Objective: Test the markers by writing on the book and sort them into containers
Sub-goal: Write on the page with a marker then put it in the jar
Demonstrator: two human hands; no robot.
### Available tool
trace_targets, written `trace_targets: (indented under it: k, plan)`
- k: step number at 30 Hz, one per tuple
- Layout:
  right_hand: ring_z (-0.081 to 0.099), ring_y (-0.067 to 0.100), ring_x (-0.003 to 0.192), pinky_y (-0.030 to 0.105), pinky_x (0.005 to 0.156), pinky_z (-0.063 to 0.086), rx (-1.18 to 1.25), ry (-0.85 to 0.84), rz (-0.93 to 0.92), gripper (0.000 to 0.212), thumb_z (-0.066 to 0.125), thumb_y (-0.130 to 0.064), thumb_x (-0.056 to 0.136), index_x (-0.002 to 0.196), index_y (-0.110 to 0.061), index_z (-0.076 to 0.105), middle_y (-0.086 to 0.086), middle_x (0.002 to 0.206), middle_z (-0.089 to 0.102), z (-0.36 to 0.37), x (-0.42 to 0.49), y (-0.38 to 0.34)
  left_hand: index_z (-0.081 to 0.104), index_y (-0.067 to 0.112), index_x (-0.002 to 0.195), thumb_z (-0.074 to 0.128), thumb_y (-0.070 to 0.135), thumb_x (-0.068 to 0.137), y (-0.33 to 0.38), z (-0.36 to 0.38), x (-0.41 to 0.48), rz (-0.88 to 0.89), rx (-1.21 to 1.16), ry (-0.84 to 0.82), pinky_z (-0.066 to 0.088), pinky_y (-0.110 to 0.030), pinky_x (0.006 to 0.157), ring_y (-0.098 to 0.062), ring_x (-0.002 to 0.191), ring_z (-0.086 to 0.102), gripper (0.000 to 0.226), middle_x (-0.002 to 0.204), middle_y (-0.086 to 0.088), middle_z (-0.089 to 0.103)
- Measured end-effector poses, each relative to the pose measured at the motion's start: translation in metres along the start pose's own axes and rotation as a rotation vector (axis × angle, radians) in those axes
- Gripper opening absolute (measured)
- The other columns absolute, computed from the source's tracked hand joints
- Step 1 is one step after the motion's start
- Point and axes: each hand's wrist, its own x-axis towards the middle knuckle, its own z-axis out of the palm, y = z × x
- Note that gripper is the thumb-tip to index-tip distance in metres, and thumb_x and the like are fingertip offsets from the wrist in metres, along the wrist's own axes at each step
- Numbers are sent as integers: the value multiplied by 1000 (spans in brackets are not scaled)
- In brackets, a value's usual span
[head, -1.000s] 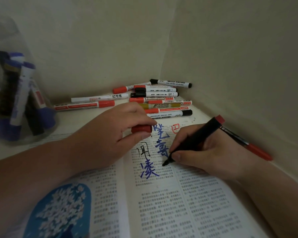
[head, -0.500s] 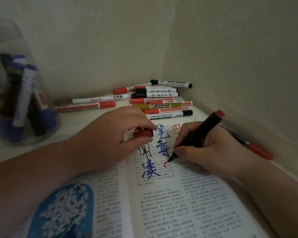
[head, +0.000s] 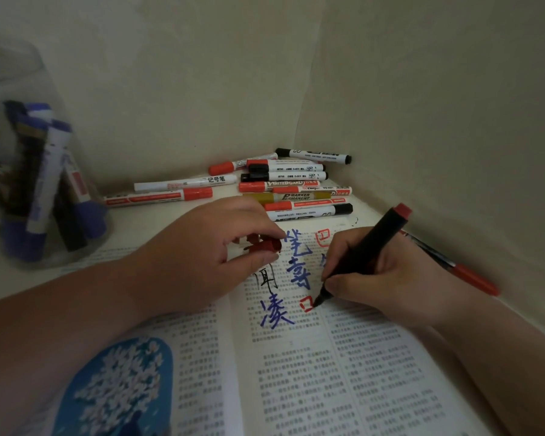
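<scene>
Head view, right hand [head: 390, 278]: fingers [head: 334, 283] pinch the black plastic marker with the red end plug [head: 370, 247] low on the barrel, near the nib. Low grip is probably for stroke control.
Marker place: over the right page of the open printed book [head: 359, 372]; nib touches the paper at a small red square mark [head: 306, 304].
Marker axis: long axis runs diagonally and tilted, not upright. Nib is low and left in view, pointing down into the page; the red end is up and right, toward the wall.
Left hand [head: 202, 256]: fingers [head: 260, 258] curled, thumb and forefinger pinching the small red plastic cap [head: 265, 245], which is blurred. Hand lies across the book's fold, probably to keep the pages flat and the cap ready.
Loose pile: white-barrelled markers with red and black caps [head: 296, 187] lie roughly parallel on the white tabletop [head: 145, 225] in the corner beyond the book. Probably untested.
Container: clear plastic jar [head: 19, 67] at far left holds blue and black markers on end. Probably already sorted.
Extra: thin red-tipped pen [head: 453, 267] lies along the wall behind the right hand.
</scene>
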Motion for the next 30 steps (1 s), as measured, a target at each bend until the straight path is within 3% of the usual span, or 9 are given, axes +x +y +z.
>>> trace_targets:
  k: [4,6,10,13,16,19,23,27,30]
  plan:
    - [53,17,65,28,59,40,47,173,-5,29,74,-36,62,74,-11,68,21,72,63,-8,4,9,69,29,115,64,36,93,1,0,-1,-13,-5,15,44,-14,86,-1,99,61,24,105,22,63]
    - [53,13,63,25,57,40,41,164,8,30,76,-37,64,77,-10,68,19,70,63,-7,5,9,68,29,116,66,33,93,1,-1,-1,-20,-14,26,43,-11,84,0,98,61,23,105,23,63]
    - [51,3,55,14,52,38,10,130,31,11,73,-22,71,75,-12,69,-4,61,63,-6,4,7,67,31,118,65,33,90,1,0,-2,-37,-27,37,41,-8,85,5,99,59,28,105,29,62]
    - [53,8,56,17,51,40,77,105,25,7,74,-17,72,74,-12,71,1,64,65,-7,3,5,67,31,118,65,32,89,2,0,-3,-45,-43,50,40,-6,84,6,97,59,29,104,30,61]
    - [53,7,57,17,52,40,-5,58,23,6,79,-14,79,77,-14,73,-3,63,64,-5,1,2,66,33,117,66,32,88,3,0,-2,-45,-48,59,43,-9,81,-2,96,61,28,102,28,62]
    - [50,5,55,17,53,39,-63,141,38,15,75,-2,81,71,-12,68,-6,59,61,-7,3,3,66,34,116,67,32,88,2,0,-2,-44,-60,69,47,-14,79,-6,93,63,28,100,26,63]
    - [50,8,55,20,52,39,6,201,45,5,68,-14,69,68,-10,65,-1,58,60,-9,4,5,68,29,114,68,28,87,4,0,-2,-39,-74,93,45,-9,78,-4,90,63,27,98,27,62]
    - [52,2,53,11,51,39,99,102,-13,5,70,-9,73,69,-8,67,-6,58,63,-6,0,3,67,30,115,68,28,87,5,0,-2,-45,-83,103,46,-10,77,-1,90,64,28,102,26,62]
    - [49,3,53,14,50,39,52,77,-13,11,73,-7,78,72,-15,70,-7,58,62,-5,0,4,67,29,115,68,26,87,4,0,-2,-40,-92,108,47,-11,77,-2,89,64,28,102,23,63]
